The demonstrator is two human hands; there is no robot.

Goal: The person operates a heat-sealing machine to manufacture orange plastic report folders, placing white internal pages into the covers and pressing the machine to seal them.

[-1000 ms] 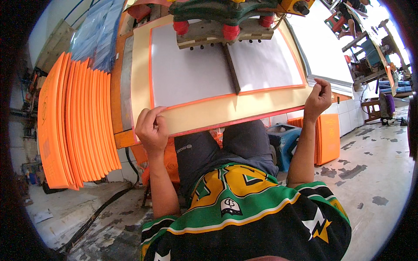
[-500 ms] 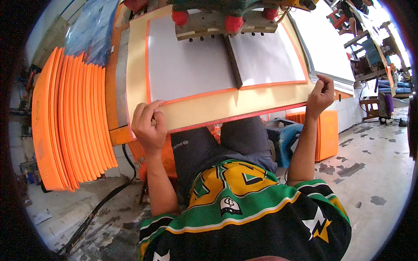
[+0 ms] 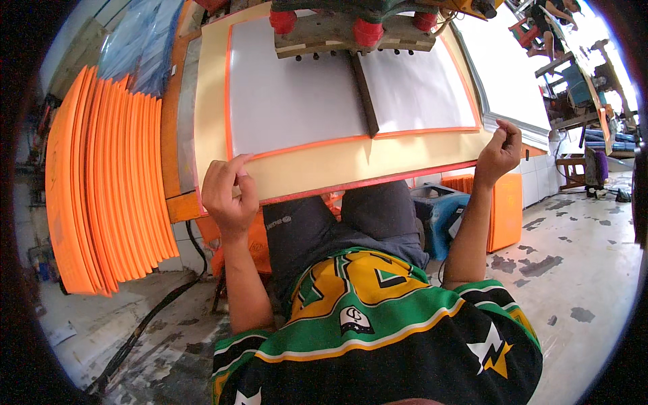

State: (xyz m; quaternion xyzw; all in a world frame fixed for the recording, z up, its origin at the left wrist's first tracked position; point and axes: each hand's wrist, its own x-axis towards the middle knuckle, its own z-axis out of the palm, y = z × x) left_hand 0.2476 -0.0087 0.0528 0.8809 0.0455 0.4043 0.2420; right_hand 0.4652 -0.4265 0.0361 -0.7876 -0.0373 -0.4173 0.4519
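A large flat frame (image 3: 351, 165) with a cream border, thin orange edging and a white middle panel lies in front of me under a machine head. My left hand (image 3: 228, 194) grips the frame's near left corner, fingers curled over its edge. At the near right corner my right hand (image 3: 499, 152) pinches the frame's edge. A dark bar (image 3: 364, 101) runs down the white panel from the machine head (image 3: 358, 27), which has red round knobs.
A stack of orange sheets (image 3: 101, 189) stands on edge at my left. More orange boards (image 3: 503, 209) and a blue container (image 3: 439, 216) sit below the frame on the right. A black cable (image 3: 155, 310) trails over the stained concrete floor. Work tables (image 3: 574, 81) stand far right.
The frame has come down and toward me. My left hand shifted from pressing flat on the near edge to curling around the corner; my right hand stays at the right corner.
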